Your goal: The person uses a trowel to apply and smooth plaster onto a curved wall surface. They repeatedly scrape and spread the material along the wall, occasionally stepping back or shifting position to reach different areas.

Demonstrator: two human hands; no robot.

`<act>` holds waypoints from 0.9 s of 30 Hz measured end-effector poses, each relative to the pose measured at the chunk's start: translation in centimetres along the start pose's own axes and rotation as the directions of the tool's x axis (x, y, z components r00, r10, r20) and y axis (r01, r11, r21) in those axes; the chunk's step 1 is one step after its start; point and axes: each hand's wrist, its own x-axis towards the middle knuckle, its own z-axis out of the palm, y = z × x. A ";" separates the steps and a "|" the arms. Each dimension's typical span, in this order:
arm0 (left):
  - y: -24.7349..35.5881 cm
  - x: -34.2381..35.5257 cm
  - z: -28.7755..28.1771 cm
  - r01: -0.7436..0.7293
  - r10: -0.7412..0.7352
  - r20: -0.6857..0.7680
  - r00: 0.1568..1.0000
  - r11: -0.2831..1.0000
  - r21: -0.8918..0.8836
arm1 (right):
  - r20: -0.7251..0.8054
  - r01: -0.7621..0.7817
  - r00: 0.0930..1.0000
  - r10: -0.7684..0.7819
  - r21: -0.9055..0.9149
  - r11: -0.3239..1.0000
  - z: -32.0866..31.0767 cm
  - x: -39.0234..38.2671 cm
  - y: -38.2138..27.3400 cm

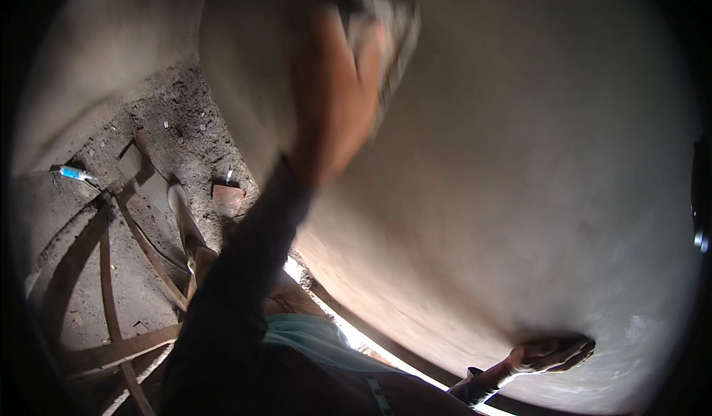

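My left hand, blurred, reaches high on the grey plastered wall, gripping a flat, grey, roughly rectangular tool that looks like a float or trowel. Its exact shape is smeared by motion. Low on the right, my right hand lies against the same smooth surface with curved fingers around a dark shape, too shadowed to name.
Rough, debris-strewn ground lies at the left, with a broken brick, a blue-and-white tube and crossed flat strips. My booted leg stands beside them. Another plastered surface rises at upper left.
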 end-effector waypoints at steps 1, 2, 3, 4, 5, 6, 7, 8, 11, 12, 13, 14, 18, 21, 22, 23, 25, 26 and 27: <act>-1.0 -6.1 1.0 -0.102 0.106 -0.040 0.994 0.991 0.091 | 0.000 0.002 1.000 -0.002 0.058 0.998 -0.1 -0.5 0.5; -1.8 -12.5 1.7 -0.218 0.231 -0.097 0.968 0.968 0.123 | 0.003 -0.005 1.000 0.005 0.132 0.991 0.2 -1.0 0.8; -1.8 -19.3 2.1 -0.082 0.083 0.228 0.970 0.997 -0.015 | -0.009 0.005 1.000 -0.004 0.095 0.995 0.3 -1.0 0.8; 0.1 -23.1 1.3 0.156 -0.029 0.559 0.828 0.971 -0.182 | -0.016 0.013 1.000 -0.012 0.054 0.998 0.3 -0.8 0.4; 0.1 -28.3 1.8 -0.069 0.150 0.404 0.902 0.976 -0.206 | -0.024 0.022 0.999 -0.021 0.015 1.000 -0.1 -0.6 0.0; -0.6 -31.5 2.4 -0.299 0.334 0.231 0.914 0.938 -0.173 | -0.031 0.028 0.999 -0.026 0.038 0.999 -0.1 -0.4 -0.4; -0.1 -30.7 2.6 -0.303 0.324 0.189 0.927 0.944 -0.133 | -0.036 0.036 0.999 -0.034 0.050 0.998 -0.1 -0.4 -0.3; 0.7 -28.2 2.6 -0.303 0.315 0.147 0.938 0.948 -0.096 | -0.039 0.044 0.998 -0.042 0.058 0.997 -0.1 -0.4 -0.1; 3.0 -17.1 2.3 -0.223 0.217 0.086 0.972 0.973 0.064 | -0.050 0.042 0.998 -0.040 0.046 0.998 -0.2 -0.7 0.1; 3.6 -13.3 2.4 -0.166 0.163 0.042 0.986 0.982 0.089 | -0.048 0.038 0.998 -0.034 0.071 0.997 -0.3 -0.9 0.2; 3.8 -9.3 2.0 -0.113 0.113 0.049 0.992 0.994 -0.014 | -0.055 0.035 0.998 -0.030 0.090 0.995 -0.4 -0.6 0.2; 3.6 -7.0 1.3 -0.061 0.067 0.049 0.997 0.993 -0.102 | -0.069 0.028 0.997 -0.020 0.126 0.992 -0.1 -0.3 -0.1; 4.0 -17.2 2.3 -0.221 0.219 0.041 0.975 0.974 0.049 | -0.023 0.002 1.000 0.001 0.158 0.988 0.4 -1.5 1.0; 5.1 -23.6 2.5 -0.305 0.312 0.065 0.948 0.947 -0.106 | -0.067 0.050 0.997 -0.046 0.045 0.998 0.0 -0.3 -0.4; 5.0 -23.2 2.7 -0.337 0.341 0.024 0.940 0.935 -0.107 | -0.079 0.048 0.996 -0.043 0.060 0.997 0.1 -0.2 -0.6; 5.6 -20.2 2.3 -0.279 0.281 0.018 0.960 0.957 -0.082 | -0.083 0.051 0.996 -0.045 0.071 0.996 0.0 -0.2 -0.4; 5.3 -11.5 2.5 -0.197 0.194 -0.041 0.980 0.975 -0.103 | -0.073 0.072 0.995 -0.068 0.062 0.995 -0.3 -0.2 0.3; 4.3 -7.6 2.2 -0.198 0.186 -0.108 0.977 0.974 -0.108 | -0.071 0.066 0.996 -0.059 0.095 0.993 0.0 -0.5 0.2; 3.5 -5.6 1.9 -0.196 0.180 -0.142 0.973 0.975 -0.106 | -0.058 0.064 0.997 -0.059 0.106 0.992 0.2 -0.7 0.3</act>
